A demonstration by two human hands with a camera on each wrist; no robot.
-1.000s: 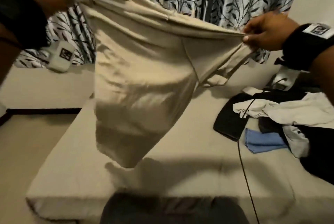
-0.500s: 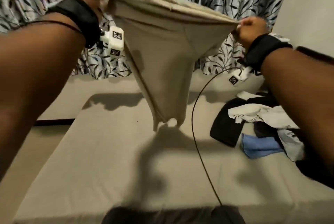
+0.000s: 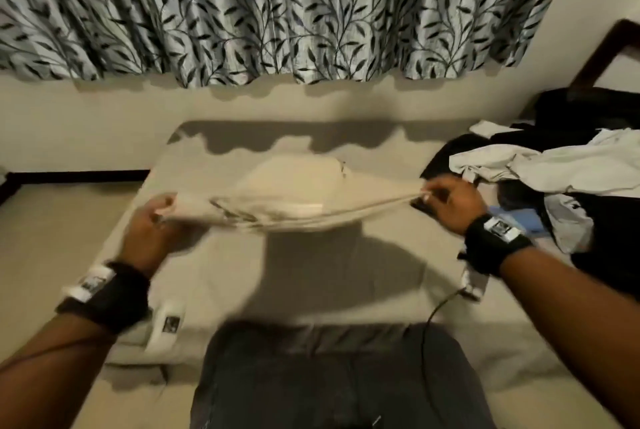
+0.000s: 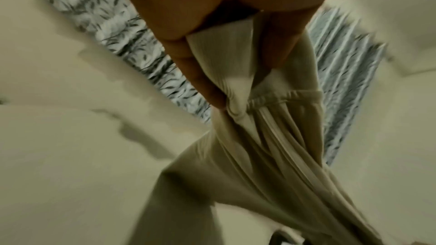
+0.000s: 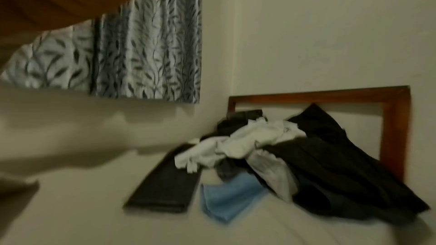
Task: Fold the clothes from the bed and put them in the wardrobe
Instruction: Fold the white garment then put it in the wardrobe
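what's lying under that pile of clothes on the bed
A blue cloth and a flat folded dark garment stick out from under the pile of clothes; whatever lies deeper is covered.

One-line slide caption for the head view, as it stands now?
Left hand and right hand stretch a beige garment above the bed, unfolded clothes pile alongside.

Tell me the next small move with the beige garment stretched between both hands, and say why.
Probably lower it flat onto the bed. The left hand and right hand each grip one end of the beige cloth garment, taut just above bare sheet, its far part already trailing down. The unfolded clothes pile lies off to the right.
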